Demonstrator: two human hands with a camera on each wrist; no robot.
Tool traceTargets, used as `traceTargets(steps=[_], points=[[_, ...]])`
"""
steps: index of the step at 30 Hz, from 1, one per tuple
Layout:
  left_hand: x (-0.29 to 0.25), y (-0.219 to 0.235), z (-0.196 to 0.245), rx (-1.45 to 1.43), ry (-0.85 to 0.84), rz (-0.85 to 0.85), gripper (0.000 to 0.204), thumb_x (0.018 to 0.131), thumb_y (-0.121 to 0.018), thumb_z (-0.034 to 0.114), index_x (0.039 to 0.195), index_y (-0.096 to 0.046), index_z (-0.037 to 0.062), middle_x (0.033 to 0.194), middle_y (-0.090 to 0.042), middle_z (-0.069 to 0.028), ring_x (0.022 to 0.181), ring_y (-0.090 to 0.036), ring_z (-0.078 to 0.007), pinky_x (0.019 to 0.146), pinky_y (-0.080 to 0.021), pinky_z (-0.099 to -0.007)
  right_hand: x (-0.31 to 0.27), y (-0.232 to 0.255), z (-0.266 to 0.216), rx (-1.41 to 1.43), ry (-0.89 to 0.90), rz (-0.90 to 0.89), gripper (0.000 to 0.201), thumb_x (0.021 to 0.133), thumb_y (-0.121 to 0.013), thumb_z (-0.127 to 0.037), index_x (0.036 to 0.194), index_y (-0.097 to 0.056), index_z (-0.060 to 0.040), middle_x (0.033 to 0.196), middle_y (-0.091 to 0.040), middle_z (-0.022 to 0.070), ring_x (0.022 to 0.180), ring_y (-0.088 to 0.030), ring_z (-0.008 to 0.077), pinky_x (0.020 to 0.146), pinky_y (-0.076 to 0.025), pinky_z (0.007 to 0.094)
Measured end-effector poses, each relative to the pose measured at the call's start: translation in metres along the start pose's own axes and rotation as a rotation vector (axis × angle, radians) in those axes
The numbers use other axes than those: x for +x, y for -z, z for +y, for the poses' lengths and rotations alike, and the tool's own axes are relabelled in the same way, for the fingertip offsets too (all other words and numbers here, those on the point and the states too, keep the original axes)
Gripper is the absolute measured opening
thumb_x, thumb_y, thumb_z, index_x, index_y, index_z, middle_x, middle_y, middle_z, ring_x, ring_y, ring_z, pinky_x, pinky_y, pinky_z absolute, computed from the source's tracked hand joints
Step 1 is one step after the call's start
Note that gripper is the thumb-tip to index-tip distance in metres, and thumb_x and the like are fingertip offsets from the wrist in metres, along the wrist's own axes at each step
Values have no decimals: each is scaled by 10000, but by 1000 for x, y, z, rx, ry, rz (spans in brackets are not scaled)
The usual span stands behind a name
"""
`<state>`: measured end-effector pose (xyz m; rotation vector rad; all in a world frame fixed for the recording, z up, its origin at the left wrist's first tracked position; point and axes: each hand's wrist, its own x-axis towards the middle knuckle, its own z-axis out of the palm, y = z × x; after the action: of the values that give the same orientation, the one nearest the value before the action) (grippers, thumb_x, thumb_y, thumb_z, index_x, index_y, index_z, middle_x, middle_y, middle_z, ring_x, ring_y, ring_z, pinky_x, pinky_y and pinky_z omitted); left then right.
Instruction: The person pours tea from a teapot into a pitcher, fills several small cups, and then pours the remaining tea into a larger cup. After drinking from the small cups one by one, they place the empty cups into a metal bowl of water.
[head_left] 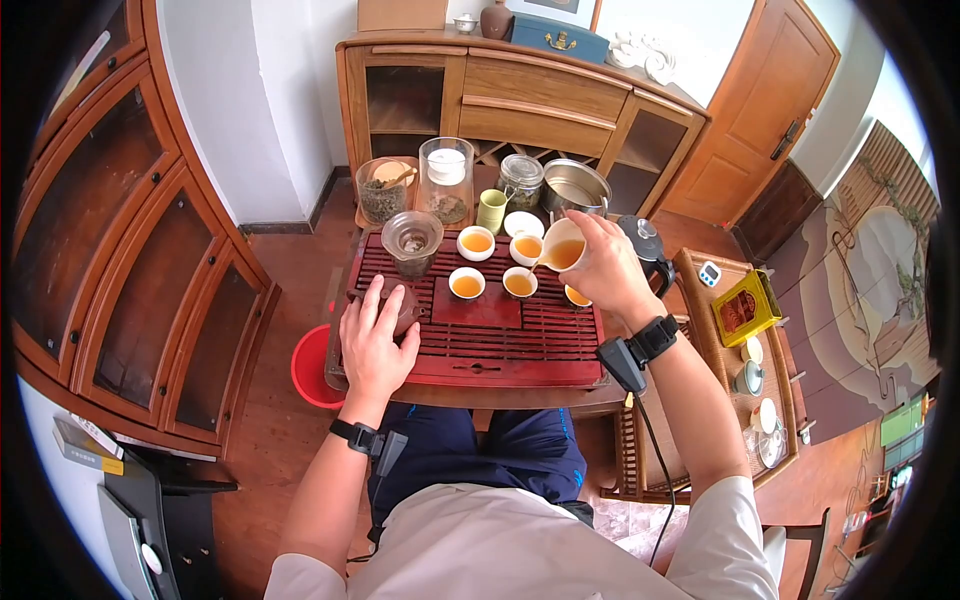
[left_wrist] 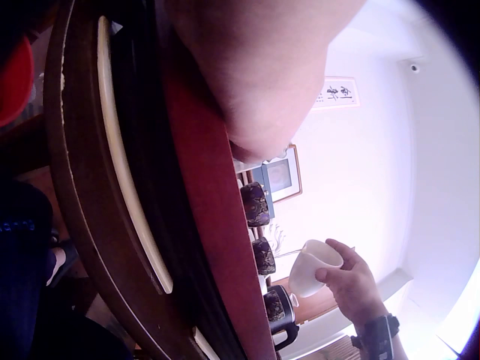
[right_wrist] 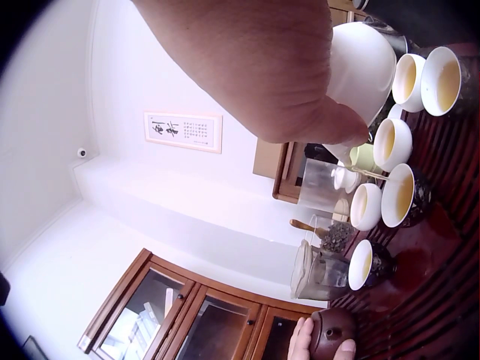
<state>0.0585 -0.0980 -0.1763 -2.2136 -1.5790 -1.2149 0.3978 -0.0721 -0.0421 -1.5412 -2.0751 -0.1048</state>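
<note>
My right hand [head_left: 606, 268] grips a white pitcher [right_wrist: 361, 71], tilted over the tea tray [head_left: 455, 368]. A thin stream of amber tea runs from its lip into a front-row cup [head_left: 519, 284]. Several other white cups, dark-patterned or plain outside, hold tea, among them a front-left cup [head_left: 466, 284] and a back-left cup [head_left: 476, 243]; one is partly covered by the right hand. At the tray's left, my left hand [head_left: 375, 345] rests on a small brown clay teapot [right_wrist: 330, 334], with fingers and thumb on either side of it. A glass strainer vessel [head_left: 412, 243] stands just behind.
Glass jars of tea leaves [head_left: 382, 193], a green cup [head_left: 491, 211] and a steel pot [head_left: 577, 184] line the back. A black kettle [head_left: 648, 245] stands close to the right hand. A wicker side table [head_left: 712, 300] is at right, a red bucket [head_left: 312, 368] at left.
</note>
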Motion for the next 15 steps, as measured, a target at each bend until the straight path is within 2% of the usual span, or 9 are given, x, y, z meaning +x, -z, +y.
traceTargets(steps=[4, 6, 7, 9, 10, 12, 14, 15], points=[[0, 0, 0, 2, 2, 0, 608, 811, -826, 209, 1382, -661, 85, 1552, -541, -157, 1263, -591, -408, 1112, -451, -555, 2, 5, -4, 90, -130, -27, 796, 704, -861, -127, 1438, -579, -2, 1358, -664, 242, 1292, -622, 391, 1100, -500, 475], [1, 1, 1, 3, 2, -1, 608, 811, -826, 208, 1383, -661, 86, 1554, -539, -157, 1265, -590, -407, 1113, -450, -555, 4, 9, -4, 516, -366, -93, 810, 755, -886, -122, 1470, -538, 31, 1340, -679, 243, 1252, -670, 322, 1068, -540, 424], [1, 1, 1, 4, 3, -4, 608, 812, -826, 206, 1384, -660, 88, 1556, -538, -157, 1267, -589, -406, 1113, -450, -555, 5, 10, -5, 516, -365, -93, 810, 755, -886, -122, 1470, -538, 31, 1340, -679, 243, 1252, -670, 322, 1068, -540, 424], [0, 1, 1, 2, 4, -3, 609, 813, -826, 206, 1387, -659, 88, 1558, -536, -157, 1269, -588, -407, 1114, -449, -556, 8, 12, -9, 804, -471, -43, 861, 799, -891, -94, 1520, -453, 77, 1349, -674, 224, 1223, -684, 260, 1046, -559, 375], [0, 1, 1, -1, 4, -3, 611, 814, -825, 206, 1389, -657, 89, 1560, -534, -157, 1271, -588, -407, 1114, -449, -556, 9, 12, -11, 804, -472, -44, 861, 799, -891, -94, 1520, -453, 77, 1349, -674, 224, 1223, -684, 260, 1046, -559, 375], [0, 1, 1, -2, 4, -5, 612, 814, -825, 207, 1391, -656, 90, 1561, -534, -158, 1272, -587, -409, 1114, -449, -556, 13, 11, -15, 1017, -422, -21, 938, 804, -900, -77, 1559, -374, 101, 1361, -665, 219, 1223, -682, 259, 1049, -562, 380], [0, 1, 1, -2, 4, -7, 614, 814, -825, 208, 1392, -655, 90, 1561, -533, -159, 1273, -586, -410, 1114, -449, -556, 17, 4, -18, 1014, -421, -22, 947, 786, -910, -80, 1544, -375, 111, 1371, -657, 230, 1224, -682, 267, 1038, -567, 371], [0, 1, 1, -4, 5, -8, 615, 814, -826, 209, 1392, -654, 89, 1561, -534, -160, 1273, -586, -412, 1113, -449, -555, 19, -1, -21, 902, -353, 1, 927, 782, -913, -86, 1525, -395, 110, 1360, -662, 230, 1222, -683, 269, 1037, -566, 368]])
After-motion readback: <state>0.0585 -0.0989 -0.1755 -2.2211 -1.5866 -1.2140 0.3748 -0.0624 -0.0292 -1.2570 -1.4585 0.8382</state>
